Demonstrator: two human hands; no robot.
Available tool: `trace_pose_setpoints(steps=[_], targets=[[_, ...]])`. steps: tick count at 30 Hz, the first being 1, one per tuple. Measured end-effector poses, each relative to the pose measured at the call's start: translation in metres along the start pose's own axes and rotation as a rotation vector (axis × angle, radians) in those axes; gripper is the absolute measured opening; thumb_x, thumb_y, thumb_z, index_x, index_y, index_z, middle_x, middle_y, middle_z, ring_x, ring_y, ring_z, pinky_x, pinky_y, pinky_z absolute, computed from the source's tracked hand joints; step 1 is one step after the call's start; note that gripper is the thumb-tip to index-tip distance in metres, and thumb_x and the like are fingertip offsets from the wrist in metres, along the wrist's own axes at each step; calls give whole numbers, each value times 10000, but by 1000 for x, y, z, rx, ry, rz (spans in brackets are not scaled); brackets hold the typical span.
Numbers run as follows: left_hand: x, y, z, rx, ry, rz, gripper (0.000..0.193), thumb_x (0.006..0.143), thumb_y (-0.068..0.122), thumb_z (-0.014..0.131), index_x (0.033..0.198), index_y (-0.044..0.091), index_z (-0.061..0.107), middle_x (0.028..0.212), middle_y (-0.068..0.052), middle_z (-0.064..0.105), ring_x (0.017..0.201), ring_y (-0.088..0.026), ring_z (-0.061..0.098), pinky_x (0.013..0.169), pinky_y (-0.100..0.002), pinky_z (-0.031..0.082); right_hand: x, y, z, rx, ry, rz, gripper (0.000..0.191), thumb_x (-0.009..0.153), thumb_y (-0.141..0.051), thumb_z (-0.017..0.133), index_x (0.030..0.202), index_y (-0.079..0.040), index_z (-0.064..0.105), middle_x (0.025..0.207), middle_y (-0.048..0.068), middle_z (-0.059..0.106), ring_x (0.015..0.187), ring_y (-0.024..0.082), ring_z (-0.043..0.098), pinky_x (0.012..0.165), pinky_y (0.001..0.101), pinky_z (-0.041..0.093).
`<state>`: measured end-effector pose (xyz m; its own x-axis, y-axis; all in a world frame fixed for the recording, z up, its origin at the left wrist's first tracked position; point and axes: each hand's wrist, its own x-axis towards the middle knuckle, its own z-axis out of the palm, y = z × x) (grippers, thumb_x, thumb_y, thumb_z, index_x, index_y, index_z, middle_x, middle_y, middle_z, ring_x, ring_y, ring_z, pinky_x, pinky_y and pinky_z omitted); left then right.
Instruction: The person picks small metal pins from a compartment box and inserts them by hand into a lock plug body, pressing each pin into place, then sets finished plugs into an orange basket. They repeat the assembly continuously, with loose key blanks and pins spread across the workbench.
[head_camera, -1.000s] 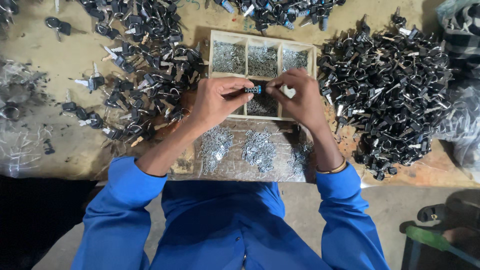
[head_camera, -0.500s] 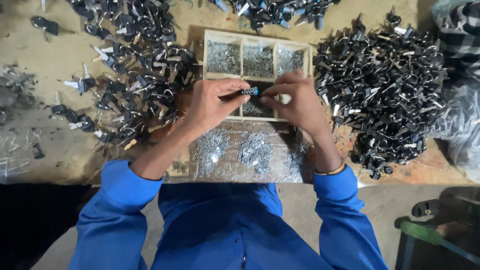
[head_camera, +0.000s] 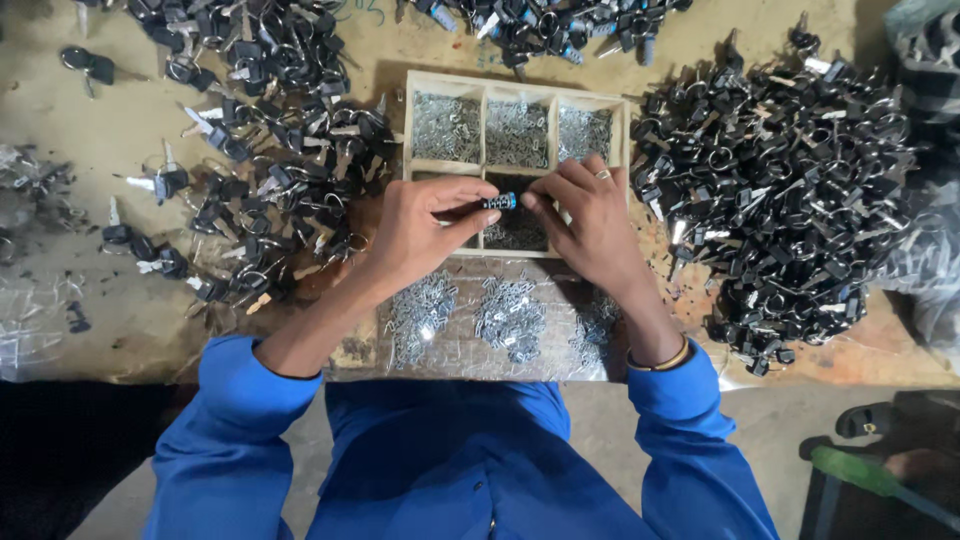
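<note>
My left hand (head_camera: 415, 235) holds a small dark cylinder with a blue tip (head_camera: 492, 203) over a wooden compartment tray (head_camera: 412, 128). My right hand (head_camera: 590, 222), a ring on one finger, pinches at the blue end of the same cylinder. Both hands hover above the tray's lower middle compartment. The tray's upper compartments hold small silvery metal pieces (head_camera: 516, 132). More silvery pieces (head_camera: 508, 318) lie in heaps on a board between the tray and my body.
A large heap of black-headed keys on rings (head_camera: 780, 190) fills the right side. Another scatter of black keys (head_camera: 270, 150) lies left of the tray, with more at the top (head_camera: 550, 20). Clear plastic bags (head_camera: 30, 330) sit at far left.
The hands have stayed together over the tray, still working the small cylinder; the view has shifted slightly. Nothing was picked up or set down.
</note>
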<state>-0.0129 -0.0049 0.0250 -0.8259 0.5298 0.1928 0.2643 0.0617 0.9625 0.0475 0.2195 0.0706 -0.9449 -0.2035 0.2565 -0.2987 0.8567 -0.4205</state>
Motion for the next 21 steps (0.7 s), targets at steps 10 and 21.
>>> trace_pose_setpoints(steps=[10,21], targets=[[0,-1,1,-20,-14,-61,259,899,83,818,1134,-8,754,1064,-124,796,974,-162,783,857,-278,646,-3,0,4,461,55,77,164,969,-37,764,1131,-54,757,1090,74,689,1026,233,646,908,346,507],[-1,-1,-1,-86,-5,8,258,886,58,830,1111,-38,749,1046,-132,787,931,-138,780,812,-256,665,-4,-8,19,496,75,67,156,980,12,731,1130,-29,751,1075,81,665,1028,211,656,895,316,536]])
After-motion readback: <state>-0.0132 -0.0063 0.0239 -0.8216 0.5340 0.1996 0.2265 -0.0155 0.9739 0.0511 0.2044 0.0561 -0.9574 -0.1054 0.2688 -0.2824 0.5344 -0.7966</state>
